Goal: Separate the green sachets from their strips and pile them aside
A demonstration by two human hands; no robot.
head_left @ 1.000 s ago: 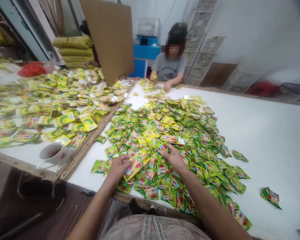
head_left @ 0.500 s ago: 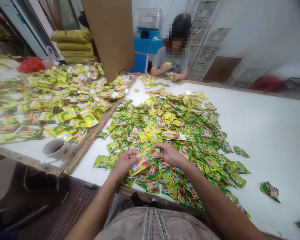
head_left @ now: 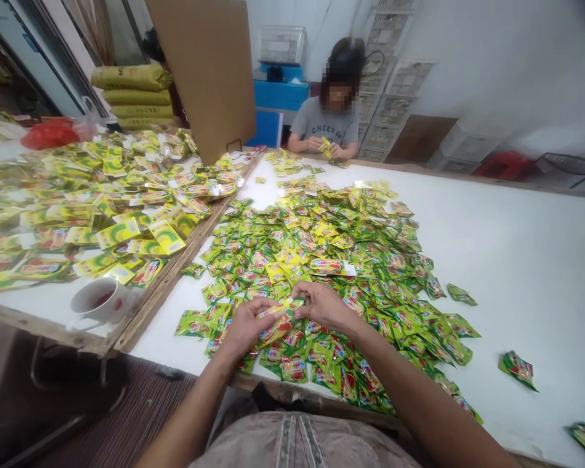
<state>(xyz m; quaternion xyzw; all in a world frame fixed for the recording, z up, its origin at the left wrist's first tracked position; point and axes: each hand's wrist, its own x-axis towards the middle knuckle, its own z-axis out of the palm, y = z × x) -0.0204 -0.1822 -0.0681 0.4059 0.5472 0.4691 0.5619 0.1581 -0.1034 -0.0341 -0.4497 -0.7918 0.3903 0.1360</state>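
Note:
In the head view my left hand point(head_left: 244, 327) is closed around a small yellow box point(head_left: 275, 330) with a red fruit print, tilted toward the upper right. My right hand point(head_left: 325, 307) is closed at the box's upper end, pinching a small green sachet point(head_left: 297, 303) that is mostly covered by the fingers. Whether the sachet is partly inside the box I cannot tell. Both hands are just above a wide pile of green sachets point(head_left: 400, 318). A flat yellow and red box point(head_left: 332, 267) lies on the pile beyond my hands.
A heap of yellow boxes point(head_left: 121, 232) covers the left table, with a white cup point(head_left: 100, 300) near its front edge. A wooden strip point(head_left: 175, 270) divides the tables. Opposite, a person point(head_left: 327, 123) handles a yellow box. A tall cardboard sheet point(head_left: 209, 71) stands at the back.
My right hand has brought the green sachet up against the yellow box's end. My left hand has tilted the box. The whole view has shifted slightly.

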